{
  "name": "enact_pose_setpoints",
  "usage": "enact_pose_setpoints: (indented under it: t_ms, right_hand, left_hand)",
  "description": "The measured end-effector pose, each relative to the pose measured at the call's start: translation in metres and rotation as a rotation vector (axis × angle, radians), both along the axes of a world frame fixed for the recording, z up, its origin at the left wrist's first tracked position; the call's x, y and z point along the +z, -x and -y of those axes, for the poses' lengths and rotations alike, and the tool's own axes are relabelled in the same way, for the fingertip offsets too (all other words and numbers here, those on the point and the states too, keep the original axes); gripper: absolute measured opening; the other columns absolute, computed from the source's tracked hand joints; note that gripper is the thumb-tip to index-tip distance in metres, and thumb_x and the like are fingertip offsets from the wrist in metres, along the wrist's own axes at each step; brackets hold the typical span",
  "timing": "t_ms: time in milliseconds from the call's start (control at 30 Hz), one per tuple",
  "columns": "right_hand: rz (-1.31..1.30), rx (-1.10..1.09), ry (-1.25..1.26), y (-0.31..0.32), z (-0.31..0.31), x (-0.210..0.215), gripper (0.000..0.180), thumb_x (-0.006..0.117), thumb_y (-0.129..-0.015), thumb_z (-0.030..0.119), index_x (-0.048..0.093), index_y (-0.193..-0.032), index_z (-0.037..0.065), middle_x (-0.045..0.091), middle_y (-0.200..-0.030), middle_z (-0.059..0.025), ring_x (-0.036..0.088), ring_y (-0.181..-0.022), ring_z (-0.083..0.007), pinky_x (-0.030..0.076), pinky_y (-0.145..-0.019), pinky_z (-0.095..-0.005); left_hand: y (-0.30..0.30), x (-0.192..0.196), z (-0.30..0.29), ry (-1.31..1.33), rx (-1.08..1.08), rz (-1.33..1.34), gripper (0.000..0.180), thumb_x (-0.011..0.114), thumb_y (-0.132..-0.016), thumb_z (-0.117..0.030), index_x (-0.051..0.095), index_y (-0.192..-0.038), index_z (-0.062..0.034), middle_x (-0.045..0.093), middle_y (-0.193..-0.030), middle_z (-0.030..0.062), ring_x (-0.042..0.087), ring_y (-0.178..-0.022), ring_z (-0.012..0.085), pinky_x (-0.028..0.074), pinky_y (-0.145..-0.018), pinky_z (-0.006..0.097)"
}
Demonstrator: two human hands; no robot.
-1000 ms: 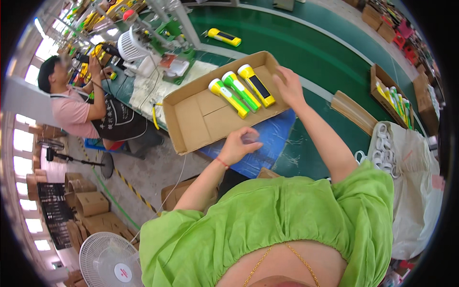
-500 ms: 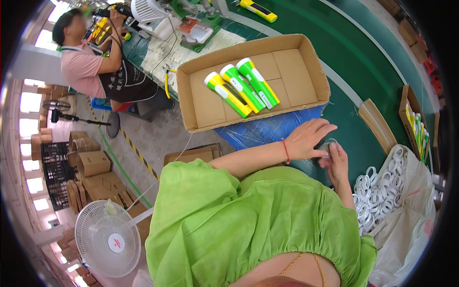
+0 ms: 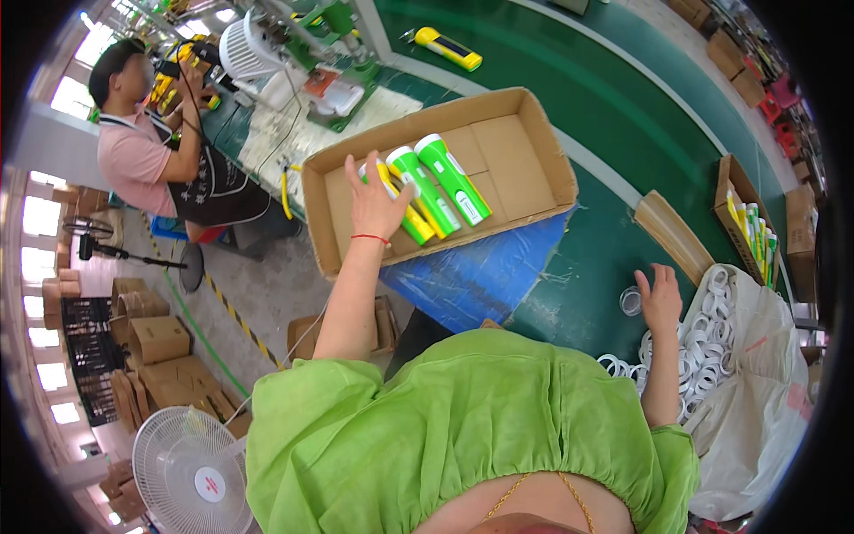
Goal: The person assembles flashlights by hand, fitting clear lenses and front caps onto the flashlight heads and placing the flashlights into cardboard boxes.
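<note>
My left hand [image 3: 378, 209] is over the left end of a cardboard box [image 3: 525, 133]. Its fingers are spread across the leftmost yellow-and-green flashlight [image 3: 415, 224], covering part of its head; a firm grip does not show. Beside that one lie a middle green flashlight [image 3: 431, 191] and a right-hand green flashlight [image 3: 458, 182], all slanted alike. On the green tabletop, my right hand [image 3: 660, 303] has its fingers apart and nothing in them. Just left of it is a clear ring-shaped piece [image 3: 631, 301]. White rings [image 3: 703, 356] spill from a pale sack [image 3: 756, 400] near my right forearm.
Blue plastic sheeting [image 3: 480, 276] lies under the box. A cardboard strip [image 3: 676, 236] and a box of flashlights [image 3: 729, 178] are at right. Another flashlight [image 3: 449, 49] lies farther back. A green press [image 3: 342, 80] and a co-worker [image 3: 147, 151] are at far left; a fan [image 3: 191, 472] stands near left.
My hands have parted from close together over the table. The left has swung left onto the leftmost flashlight; the right has moved right, beside the clear ring. The whole view has shifted slightly.
</note>
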State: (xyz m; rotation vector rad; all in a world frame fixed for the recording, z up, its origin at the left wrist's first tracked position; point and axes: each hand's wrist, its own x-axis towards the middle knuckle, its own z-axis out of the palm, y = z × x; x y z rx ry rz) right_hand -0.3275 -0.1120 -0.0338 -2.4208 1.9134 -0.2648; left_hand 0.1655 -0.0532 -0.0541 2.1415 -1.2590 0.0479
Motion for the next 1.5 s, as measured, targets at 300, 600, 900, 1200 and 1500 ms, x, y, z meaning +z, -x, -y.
enact_pose_setpoints:
  t_ms: [300,600,900,1200,1500]
  right_hand:
    - [0.817,0.161,-0.507,-0.123,0.022,-0.016,0.067,0.066,-0.084,0.015,0.031,-0.141,0.003,0.049,-0.131,-0.0178,0.058,-0.106,-0.0243,0.048,-0.089,-0.0354]
    - [0.631,0.480,-0.301,-0.181,0.058,-0.041,0.070,0.064,-0.080,0.010,0.031,-0.140,0.000,0.035,-0.142,-0.0193,0.043,-0.125,-0.0344,0.038,-0.102,-0.0402]
    - [0.329,0.609,-0.018,-0.177,0.059,-0.056,0.054,0.063,-0.080,0.020,0.049,-0.129,0.002,0.040,-0.139,-0.0173,0.039,-0.127,-0.0344,0.034,-0.104,-0.0436]
    - [0.326,0.567,-0.041,-0.178,0.062,-0.054,0.053,0.064,-0.078,0.020,0.052,-0.126,0.002,0.042,-0.139,-0.0163,0.042,-0.125,-0.0339,0.035,-0.102,-0.0443]
    - [0.414,0.619,-0.023,-0.169,0.059,-0.063,0.052,0.064,-0.079,0.020,0.051,-0.126,0.003,0.043,-0.137,-0.0172,0.041,-0.125,-0.0340,0.034,-0.103,-0.0442]
  left_hand:
    - [0.003,0.008,0.052,0.117,-0.187,0.083,0.047,0.069,-0.076,-0.021,0.054,-0.119,-0.0085,0.035,-0.139,0.0245,0.040,-0.123,0.0424,0.035,-0.102,0.049]
    - [0.055,0.013,0.103,-0.163,-0.646,0.574,0.047,0.053,-0.087,-0.048,0.059,-0.117,-0.0119,0.060,-0.114,0.0154,0.048,-0.121,0.0327,0.040,-0.096,0.048]
    - [-0.001,0.018,0.305,0.166,-0.069,-0.025,0.051,0.072,-0.073,-0.030,0.053,-0.113,-0.0040,0.054,-0.112,0.0167,0.060,-0.097,0.0305,0.049,-0.081,0.040]
    - [-0.007,-0.020,0.421,-0.502,0.252,-0.250,0.122,0.076,-0.066,-0.042,-0.008,-0.147,-0.0057,0.005,-0.150,0.0309,0.041,-0.129,0.0363,0.041,-0.101,0.038]
    - [0.031,0.084,0.355,0.082,-0.511,-1.063,0.069,0.074,-0.056,0.000,0.039,-0.116,0.0012,0.056,-0.102,0.0130,0.059,-0.085,0.0252,0.051,-0.071,0.040]
